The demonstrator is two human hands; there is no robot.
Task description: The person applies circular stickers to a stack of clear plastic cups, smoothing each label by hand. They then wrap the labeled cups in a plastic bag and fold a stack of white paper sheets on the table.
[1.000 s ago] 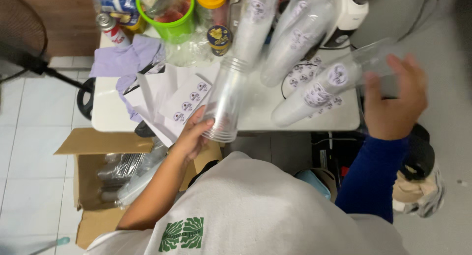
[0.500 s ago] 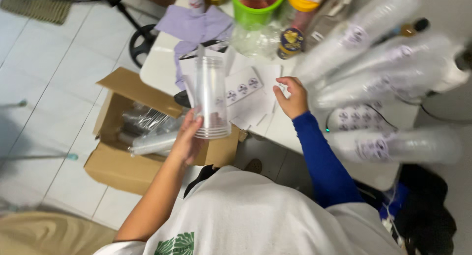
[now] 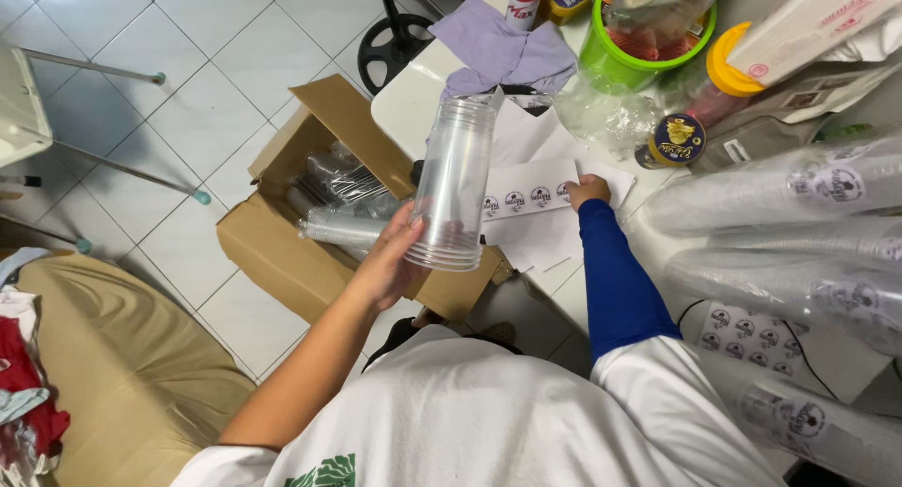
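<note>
Left hand (image 3: 390, 262) raised, grip closed, forearm bare; right hand (image 3: 588, 190) extended forward, palm down, blue sleeve.

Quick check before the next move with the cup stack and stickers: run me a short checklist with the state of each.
1. Left hand grips the cup stack: ok.
2. Stack held clear of the table: ok.
3. Right hand on the sticker sheet: ok.
4. Sticker peeled and on a fingertip: cannot tell.
5. Table space by the sheet free: not ok, purple cloth, green tub and bagged cup sleeves crowd it.
6. Open box below, with more cups: ok.
</note>
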